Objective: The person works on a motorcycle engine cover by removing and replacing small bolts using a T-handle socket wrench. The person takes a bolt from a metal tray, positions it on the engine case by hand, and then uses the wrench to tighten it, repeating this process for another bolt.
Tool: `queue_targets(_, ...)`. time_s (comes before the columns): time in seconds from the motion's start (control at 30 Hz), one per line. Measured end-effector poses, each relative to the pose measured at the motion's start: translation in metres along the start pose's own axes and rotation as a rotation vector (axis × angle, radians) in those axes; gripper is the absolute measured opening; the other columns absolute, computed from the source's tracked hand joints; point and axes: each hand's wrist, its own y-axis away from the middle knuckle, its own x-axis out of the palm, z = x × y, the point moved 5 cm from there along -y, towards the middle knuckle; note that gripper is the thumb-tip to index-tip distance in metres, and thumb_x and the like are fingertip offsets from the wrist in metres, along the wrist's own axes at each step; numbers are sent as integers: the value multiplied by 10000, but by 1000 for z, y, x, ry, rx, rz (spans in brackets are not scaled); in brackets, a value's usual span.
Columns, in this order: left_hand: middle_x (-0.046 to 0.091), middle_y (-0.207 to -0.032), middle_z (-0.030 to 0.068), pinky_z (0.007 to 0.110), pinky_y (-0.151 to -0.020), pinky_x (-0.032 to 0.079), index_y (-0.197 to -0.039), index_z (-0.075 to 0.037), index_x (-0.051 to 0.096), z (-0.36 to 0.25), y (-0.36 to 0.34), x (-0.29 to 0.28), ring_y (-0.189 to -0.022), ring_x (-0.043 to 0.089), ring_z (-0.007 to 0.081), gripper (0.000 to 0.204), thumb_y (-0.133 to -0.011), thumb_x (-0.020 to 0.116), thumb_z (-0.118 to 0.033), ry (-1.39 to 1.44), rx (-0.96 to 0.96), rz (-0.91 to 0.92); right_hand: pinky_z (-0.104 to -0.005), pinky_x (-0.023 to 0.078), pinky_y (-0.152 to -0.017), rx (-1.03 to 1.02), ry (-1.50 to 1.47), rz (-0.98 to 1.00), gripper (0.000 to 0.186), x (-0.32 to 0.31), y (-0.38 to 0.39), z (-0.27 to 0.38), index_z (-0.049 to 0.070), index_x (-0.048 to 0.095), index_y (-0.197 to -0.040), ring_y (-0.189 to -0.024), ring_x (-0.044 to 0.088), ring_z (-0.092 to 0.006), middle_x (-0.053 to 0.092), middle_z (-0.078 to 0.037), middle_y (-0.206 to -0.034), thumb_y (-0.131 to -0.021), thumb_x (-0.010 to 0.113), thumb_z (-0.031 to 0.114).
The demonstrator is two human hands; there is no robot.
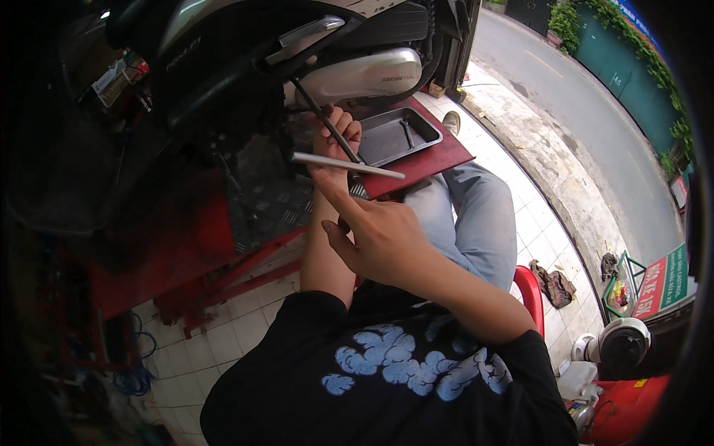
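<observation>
A T-handle wrench (310,98) slants down from the dark underside of a scooter (223,97). Its silver crossbar (372,170) lies across the near end of the dark shaft. My left hand (343,137) is curled at the shaft, fingers bent around it beside the engine cover. Close to my left wrist and below the crossbar, my right hand (383,234) holds nothing; its index finger is stretched out and its thumb stands apart. The wrench's far end is hidden in shadow under the scooter.
A metal tray (384,154) holding a small spanner (407,135) sits on the red lift platform (457,155). My jeans-clad leg (483,215) is beside it. A dark rag (552,284) lies on the white tiles. A red container (632,409) stands at the lower right; blue hose (135,380) lies at left.
</observation>
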Motion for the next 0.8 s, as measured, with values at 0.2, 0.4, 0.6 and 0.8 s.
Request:
queue_targets(0.2, 485, -577, -59, 227, -530, 252, -1023, -16, 677, -3, -1, -6, -499, 397, 44, 256, -1003, 533, -227, 13, -34, -5, -404, 491, -502, 350, 218, -143, 795, -21, 1, -25, -2, 277, -1513, -534, 641, -300, 646, -97, -641, -865, 666, 244)
queue_targets(0.4, 480, -567, -62, 231, -523, 251, -1015, -22, 687, -1, -3, -6, -497, 382, 44, 289, -992, 554, -277, 72, -16, 17, -413, 507, -546, 292, 77, 278, 712, 33, 19, -46, -10, 326, -1485, -592, 655, -319, 654, -99, -647, -898, 630, 257)
queue_targets(0.6, 453, -567, -75, 227, -550, 263, -991, -94, 730, -9, 1, -5, -508, 350, 45, 241, -964, 612, -302, 6, 27, -29, -403, 486, -524, -26, -108, 106, 776, 7, 5, 1, 42, 257, -1528, -582, 635, -294, 616, -121, -677, -870, 634, 203)
queue_targets(0.8, 462, -595, -76, 226, -549, 278, -1039, -92, 722, -12, -1, -5, -528, 370, 41, 272, -945, 640, -333, -3, 14, 36, -398, 476, -490, 372, 231, -75, 770, -20, 6, -29, 2, 303, -1503, -549, 642, -274, 656, -100, -675, -870, 670, 244)
